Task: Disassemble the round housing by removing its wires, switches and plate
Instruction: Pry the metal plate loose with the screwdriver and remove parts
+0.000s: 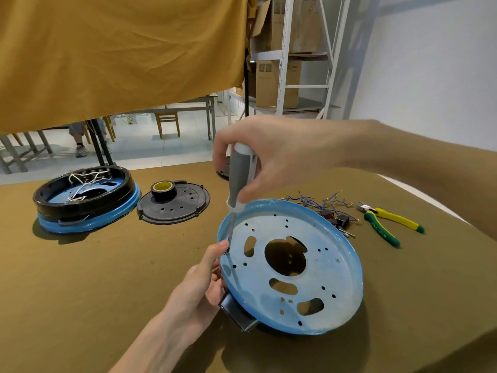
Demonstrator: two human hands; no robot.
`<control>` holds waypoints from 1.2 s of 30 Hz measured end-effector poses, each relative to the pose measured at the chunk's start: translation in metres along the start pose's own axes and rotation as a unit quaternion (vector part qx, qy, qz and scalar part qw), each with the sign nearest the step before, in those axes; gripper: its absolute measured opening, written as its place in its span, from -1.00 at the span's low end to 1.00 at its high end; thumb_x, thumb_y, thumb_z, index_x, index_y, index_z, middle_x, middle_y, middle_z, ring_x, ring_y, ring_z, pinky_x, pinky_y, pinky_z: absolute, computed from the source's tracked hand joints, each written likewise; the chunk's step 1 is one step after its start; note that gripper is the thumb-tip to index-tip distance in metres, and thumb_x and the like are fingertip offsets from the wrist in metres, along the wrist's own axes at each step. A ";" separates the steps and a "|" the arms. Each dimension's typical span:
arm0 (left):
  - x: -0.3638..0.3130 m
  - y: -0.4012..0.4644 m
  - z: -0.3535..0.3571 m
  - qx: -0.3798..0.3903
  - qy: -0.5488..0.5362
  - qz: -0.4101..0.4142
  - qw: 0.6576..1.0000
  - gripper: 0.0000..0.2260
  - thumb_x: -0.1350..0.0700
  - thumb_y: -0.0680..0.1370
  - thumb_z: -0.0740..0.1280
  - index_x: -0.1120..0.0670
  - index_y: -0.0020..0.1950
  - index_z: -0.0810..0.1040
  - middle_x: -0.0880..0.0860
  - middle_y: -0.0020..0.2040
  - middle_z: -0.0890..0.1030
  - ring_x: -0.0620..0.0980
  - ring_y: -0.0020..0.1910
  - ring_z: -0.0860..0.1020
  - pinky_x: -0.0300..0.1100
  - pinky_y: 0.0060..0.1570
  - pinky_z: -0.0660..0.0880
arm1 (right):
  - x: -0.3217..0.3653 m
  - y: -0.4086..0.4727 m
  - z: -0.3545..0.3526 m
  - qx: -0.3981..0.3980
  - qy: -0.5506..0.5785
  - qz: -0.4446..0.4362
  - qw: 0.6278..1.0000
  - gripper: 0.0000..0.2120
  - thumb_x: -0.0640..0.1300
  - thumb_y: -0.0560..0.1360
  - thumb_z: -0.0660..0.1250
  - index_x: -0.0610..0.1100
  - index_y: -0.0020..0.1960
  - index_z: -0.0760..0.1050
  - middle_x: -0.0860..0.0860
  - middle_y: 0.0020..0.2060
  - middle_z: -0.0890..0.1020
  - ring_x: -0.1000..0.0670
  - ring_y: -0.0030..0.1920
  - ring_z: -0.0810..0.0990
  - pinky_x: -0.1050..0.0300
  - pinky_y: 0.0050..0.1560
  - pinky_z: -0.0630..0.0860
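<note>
- The bench is covered in an olive-brown cloth; a mustard-yellow sheet hangs across the upper left of the frame, and metal shelving with cardboard boxes stands against a white wall at upper right. Under the sheet, a tiled floor, a wooden chair and someone's legs show.
- The right hand has its fingers curled round the grey-and-white handle of a screwdriver, held nearly upright, its thin shaft running down to a screw at the left rim of the plate.
- The left hand grips the left edge of the blue round plate, thumb up along the rim beside the screwdriver tip, fingers underneath. The plate sits tilted at lower centre, its perforated pale-blue face up, a dark bracket under its near-left edge.
- At left, a black round housing with a blue band holds white wires inside.
- Just right of it lies a black disc cover with a roll of black tape standing on it.
- Beyond the plate, at right: loose blue wires, small black switches, and yellow-green pliers.
</note>
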State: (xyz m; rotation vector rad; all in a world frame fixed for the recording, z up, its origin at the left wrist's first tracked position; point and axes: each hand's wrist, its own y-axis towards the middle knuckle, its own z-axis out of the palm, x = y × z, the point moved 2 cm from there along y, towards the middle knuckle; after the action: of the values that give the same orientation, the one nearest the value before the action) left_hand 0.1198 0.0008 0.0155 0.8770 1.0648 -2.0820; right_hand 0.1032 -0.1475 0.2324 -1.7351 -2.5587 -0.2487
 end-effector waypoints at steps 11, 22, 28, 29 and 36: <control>0.001 0.003 -0.002 0.010 0.005 0.004 1.000 -0.22 -0.10 0.21 0.58 0.15 0.35 0.49 0.21 0.22 0.68 0.17 0.27 0.62 0.12 0.45 0.43 | -0.003 -0.003 0.000 0.022 -0.006 0.012 1.000 -0.67 0.14 0.41 0.54 0.11 0.10 0.53 0.06 -0.14 0.63 0.07 -0.16 0.62 0.05 -0.23 0.57; 0.003 0.008 -0.006 0.019 0.020 -0.005 1.000 -0.27 -0.11 0.27 0.57 0.13 0.36 0.47 0.21 0.19 0.69 0.18 0.23 0.65 0.12 0.42 0.46 | -0.005 -0.009 0.005 -0.011 -0.055 0.026 0.998 -0.64 0.20 0.43 0.51 0.08 0.12 0.52 0.10 -0.22 0.59 0.10 -0.23 0.56 0.16 -0.31 0.47; 0.004 0.014 -0.012 0.019 0.041 -0.005 0.999 -0.23 -0.14 0.27 0.59 0.13 0.38 0.45 0.20 0.25 0.66 0.18 0.25 0.64 0.13 0.40 0.47 | -0.023 -0.017 0.009 -0.065 -0.029 0.066 0.995 -0.74 0.25 0.44 0.45 0.07 -0.16 0.68 0.21 -0.30 0.65 0.20 -0.24 0.60 0.40 -0.36 0.41; 0.003 0.015 -0.013 0.018 0.053 -0.003 0.998 -0.24 -0.15 0.29 0.58 0.13 0.38 0.45 0.20 0.25 0.66 0.16 0.23 0.65 0.12 0.38 0.50 | -0.031 -0.022 0.011 -0.077 0.009 0.074 0.994 -0.77 0.22 0.44 0.47 0.07 -0.15 0.71 0.19 -0.27 0.67 0.19 -0.21 0.61 0.36 -0.32 0.45; -0.007 0.025 -0.020 0.012 0.114 -0.017 0.993 -0.59 -0.04 0.47 0.49 0.22 0.16 0.57 0.17 -0.05 0.76 0.10 -0.03 0.75 -0.12 -0.15 0.70 | -0.110 -0.088 0.079 -0.208 0.477 0.284 0.806 -0.68 0.03 0.42 0.53 -0.19 0.02 0.71 -0.10 -0.21 0.71 0.08 -0.36 0.59 0.24 -0.30 0.57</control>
State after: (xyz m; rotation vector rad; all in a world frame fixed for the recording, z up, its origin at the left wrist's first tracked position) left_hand 0.1487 0.0077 0.0007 1.1368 1.1815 -2.0610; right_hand 0.0670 -0.2682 0.1309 -1.7139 -1.2629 -1.3093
